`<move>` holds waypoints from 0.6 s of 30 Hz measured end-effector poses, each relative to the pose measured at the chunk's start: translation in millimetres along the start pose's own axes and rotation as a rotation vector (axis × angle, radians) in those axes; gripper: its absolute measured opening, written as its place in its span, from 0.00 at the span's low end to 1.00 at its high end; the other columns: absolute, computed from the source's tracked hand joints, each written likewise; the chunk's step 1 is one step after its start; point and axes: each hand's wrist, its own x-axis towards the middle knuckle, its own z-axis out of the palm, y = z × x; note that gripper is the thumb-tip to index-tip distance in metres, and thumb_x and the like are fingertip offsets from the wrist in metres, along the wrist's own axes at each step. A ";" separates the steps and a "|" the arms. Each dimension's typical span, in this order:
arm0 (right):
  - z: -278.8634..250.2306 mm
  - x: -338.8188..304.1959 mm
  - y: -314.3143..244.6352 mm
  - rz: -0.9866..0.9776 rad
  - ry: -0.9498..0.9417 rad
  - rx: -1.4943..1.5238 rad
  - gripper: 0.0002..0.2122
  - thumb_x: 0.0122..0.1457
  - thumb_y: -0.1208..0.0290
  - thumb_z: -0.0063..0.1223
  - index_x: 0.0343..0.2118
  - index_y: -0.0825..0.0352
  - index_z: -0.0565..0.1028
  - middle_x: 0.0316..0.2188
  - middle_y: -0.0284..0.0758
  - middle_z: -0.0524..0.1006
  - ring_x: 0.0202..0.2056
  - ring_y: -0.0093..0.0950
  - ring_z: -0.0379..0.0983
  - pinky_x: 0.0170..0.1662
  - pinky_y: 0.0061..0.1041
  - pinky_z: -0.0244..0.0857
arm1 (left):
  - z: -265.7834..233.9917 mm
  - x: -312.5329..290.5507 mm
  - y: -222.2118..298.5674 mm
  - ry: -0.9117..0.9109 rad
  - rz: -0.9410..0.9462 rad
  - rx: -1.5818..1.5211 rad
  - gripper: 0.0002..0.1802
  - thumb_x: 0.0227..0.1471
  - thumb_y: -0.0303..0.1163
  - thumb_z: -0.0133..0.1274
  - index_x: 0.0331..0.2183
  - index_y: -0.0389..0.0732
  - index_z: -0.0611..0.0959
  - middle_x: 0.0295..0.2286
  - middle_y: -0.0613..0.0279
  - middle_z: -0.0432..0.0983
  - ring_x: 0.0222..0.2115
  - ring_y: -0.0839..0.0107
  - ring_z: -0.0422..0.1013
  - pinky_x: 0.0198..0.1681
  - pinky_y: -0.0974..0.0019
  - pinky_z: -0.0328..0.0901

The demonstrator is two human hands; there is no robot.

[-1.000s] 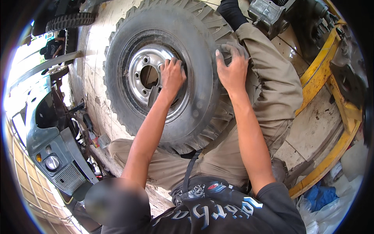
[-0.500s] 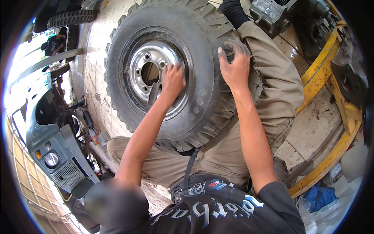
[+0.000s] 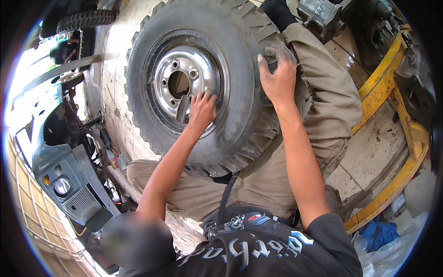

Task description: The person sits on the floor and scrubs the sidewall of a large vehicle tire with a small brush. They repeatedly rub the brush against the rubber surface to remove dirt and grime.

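Observation:
A big black tyre with chunky tread lies on its side between my legs, mounted on a wheel rim of shiny bare metal. My left hand is on the near right part of the rim, fingers curled down and tips smeared by motion. Whatever may be under those fingers is hidden. Close beside it, a flat grey strip lies across the rim, its kind unclear. My right hand rests on the tyre's right shoulder, thumb and fingers apart, fingertips dark with grime.
A yellow metal frame stands on the right, near greasy metal machine parts. Plastic bags lie at the lower right. On the left is a grey vehicle front. Another person is far at the upper left.
My left hand has slid nearer to me along the rim. The right hand keeps its place on the tyre.

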 end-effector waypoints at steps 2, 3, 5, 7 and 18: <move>1.9 -1.3 0.4 -0.007 0.015 -0.021 0.15 0.55 0.66 0.63 0.42 0.69 0.79 0.45 0.45 0.77 0.54 0.47 0.69 0.60 0.44 0.59 | -6.5 5.4 1.4 -0.016 0.013 0.020 0.19 0.42 0.29 0.62 0.41 0.42 0.82 0.43 0.57 0.73 0.47 0.55 0.69 0.49 0.51 0.64; 3.3 -0.9 0.6 -0.009 0.025 -0.035 0.15 0.55 0.66 0.63 0.42 0.69 0.79 0.45 0.45 0.77 0.54 0.47 0.69 0.60 0.44 0.59 | -9.2 9.6 1.9 -0.025 0.020 0.029 0.19 0.42 0.30 0.62 0.41 0.42 0.82 0.43 0.57 0.73 0.48 0.56 0.69 0.49 0.51 0.64; 4.7 -4.4 -0.7 -0.005 0.014 -0.045 0.15 0.55 0.66 0.63 0.42 0.69 0.79 0.46 0.45 0.77 0.54 0.47 0.69 0.60 0.44 0.59 | -13.2 39.1 0.1 0.047 0.021 0.075 0.19 0.43 0.30 0.62 0.41 0.42 0.82 0.44 0.57 0.73 0.48 0.56 0.69 0.50 0.51 0.64; 2.6 -1.9 -3.5 0.010 -0.013 -0.042 0.15 0.55 0.65 0.63 0.43 0.68 0.79 0.47 0.45 0.77 0.54 0.47 0.69 0.60 0.44 0.58 | -16.4 71.9 -2.2 0.105 -0.013 0.112 0.19 0.43 0.30 0.62 0.41 0.42 0.81 0.44 0.57 0.73 0.48 0.56 0.69 0.50 0.51 0.64; 1.3 -3.3 -2.5 0.009 0.001 0.001 0.15 0.55 0.66 0.63 0.43 0.68 0.78 0.49 0.45 0.76 0.56 0.45 0.68 0.61 0.42 0.57 | -5.7 19.8 0.3 0.033 0.029 0.028 0.20 0.43 0.27 0.60 0.43 0.43 0.80 0.46 0.50 0.71 0.48 0.54 0.68 0.50 0.51 0.63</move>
